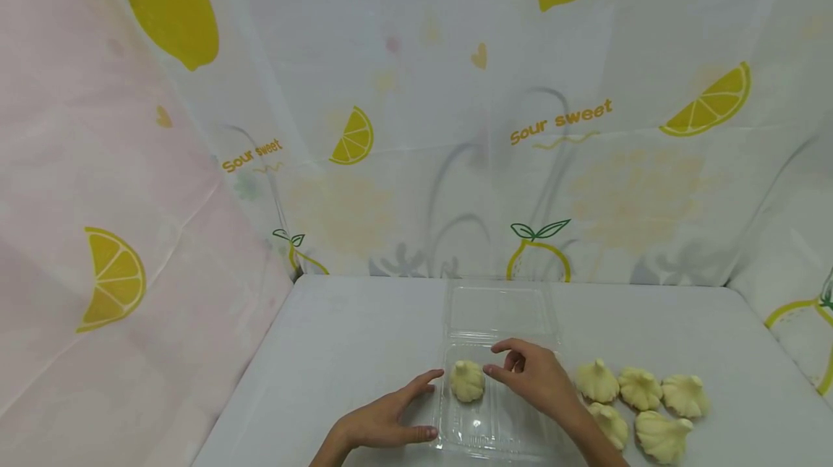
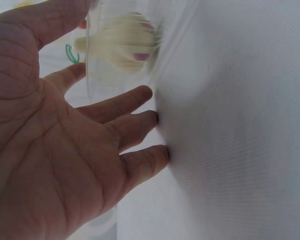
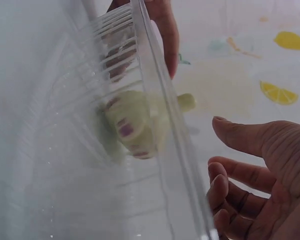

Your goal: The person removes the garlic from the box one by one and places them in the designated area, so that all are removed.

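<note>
One garlic bulb (image 1: 467, 382), pale with purple patches low on its side, sits upright in the left part of a clear plastic clamshell box (image 1: 481, 445). At the box's left wall, my left hand (image 1: 390, 416) has its thumb and fingers spread. Its lower fingertips meet the white tabletop beside the wall in the left wrist view. Over the box, just right of the bulb, hovers my right hand (image 1: 536, 378), fingers loosely bent with nothing between them. In the right wrist view the bulb (image 3: 140, 122) shows through the clear wall, apart from that hand.
Several more garlic bulbs (image 1: 641, 389) lie in two loose rows right of the box, partly behind the right forearm. The raised or folded-back lid (image 1: 497, 310) extends toward the back edge. Lemon-printed cloth (image 1: 403, 221) encloses the white table (image 1: 338, 344).
</note>
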`<state>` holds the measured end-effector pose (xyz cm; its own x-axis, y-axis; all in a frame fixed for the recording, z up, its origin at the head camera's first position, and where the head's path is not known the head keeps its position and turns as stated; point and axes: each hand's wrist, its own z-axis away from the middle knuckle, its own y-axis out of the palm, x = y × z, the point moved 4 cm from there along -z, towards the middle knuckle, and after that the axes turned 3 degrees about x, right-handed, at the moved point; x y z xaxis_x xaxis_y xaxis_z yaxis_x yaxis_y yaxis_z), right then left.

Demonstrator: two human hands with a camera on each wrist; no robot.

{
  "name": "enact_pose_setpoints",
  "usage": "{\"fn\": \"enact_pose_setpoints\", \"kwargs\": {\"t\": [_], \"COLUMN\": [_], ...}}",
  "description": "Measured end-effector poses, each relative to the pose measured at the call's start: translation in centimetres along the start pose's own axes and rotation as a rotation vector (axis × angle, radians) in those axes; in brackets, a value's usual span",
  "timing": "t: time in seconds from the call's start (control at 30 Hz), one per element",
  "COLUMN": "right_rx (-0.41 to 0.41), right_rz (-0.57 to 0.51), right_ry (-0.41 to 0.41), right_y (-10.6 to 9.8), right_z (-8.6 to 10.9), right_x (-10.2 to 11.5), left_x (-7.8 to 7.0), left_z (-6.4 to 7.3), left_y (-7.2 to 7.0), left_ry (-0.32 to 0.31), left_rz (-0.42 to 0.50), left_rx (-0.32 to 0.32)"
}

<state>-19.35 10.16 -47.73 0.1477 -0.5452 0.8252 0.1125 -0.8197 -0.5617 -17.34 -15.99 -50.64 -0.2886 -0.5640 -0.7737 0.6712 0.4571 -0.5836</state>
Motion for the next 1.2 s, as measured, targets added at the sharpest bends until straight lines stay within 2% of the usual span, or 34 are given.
{"fn": "enact_pose_setpoints", "kwargs": {"t": [0.23,0.83,1.2], "right_rx": [-0.028,-0.076,-0.07], "right_rz": [-0.021,0.021,0.03], "right_ry": [-0.021,0.011,0.018], "right_y": [1.0,2.5,3.1], "right_z": [0.1,-0.1,-0.2], "right_x": [0.8,1.8,2.3], "left_x": [0.1,-0.1,0.1], "left_z": [0.0,-0.1,-0.1], "left_y": [0.0,-0.1,0.0], "left_ry": [0.006,-0.012,-0.01], "left_rz": [-0.006,0.023,0.018], "left_rx": [-0.005,0.003,-0.004]}}
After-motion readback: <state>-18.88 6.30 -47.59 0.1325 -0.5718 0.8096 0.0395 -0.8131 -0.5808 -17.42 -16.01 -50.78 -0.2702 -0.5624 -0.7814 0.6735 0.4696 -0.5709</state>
